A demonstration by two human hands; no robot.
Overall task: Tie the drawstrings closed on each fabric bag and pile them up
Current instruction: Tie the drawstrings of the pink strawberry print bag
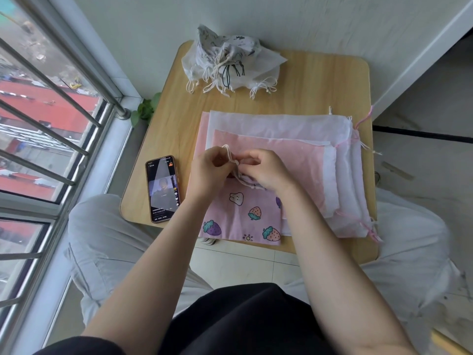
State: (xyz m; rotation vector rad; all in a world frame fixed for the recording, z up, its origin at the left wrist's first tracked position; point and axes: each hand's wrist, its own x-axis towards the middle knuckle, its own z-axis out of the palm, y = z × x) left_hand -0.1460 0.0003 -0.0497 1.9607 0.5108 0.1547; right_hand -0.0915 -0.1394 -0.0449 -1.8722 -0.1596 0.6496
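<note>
Where hands pinch cord, pink strawberry-print bag (243, 216).

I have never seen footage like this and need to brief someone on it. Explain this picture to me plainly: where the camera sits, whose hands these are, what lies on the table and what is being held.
There is no machine here. A person wears a wide-angle camera on the head, so the one picture looks forward and down over their own arms and lap.

The left hand and right hand meet over a small wooden table. Both pinch the white drawstring of a pink bag printed with strawberries, apparently tying it.

Under and beyond that bag lies a flat stack of pink and white bags, cords trailing off the right side. At the far edge sits a heap of white bags with gathered necks, apparently already tied. A phone with its screen lit lies left of the hands.

A barred window runs along the left.
</note>
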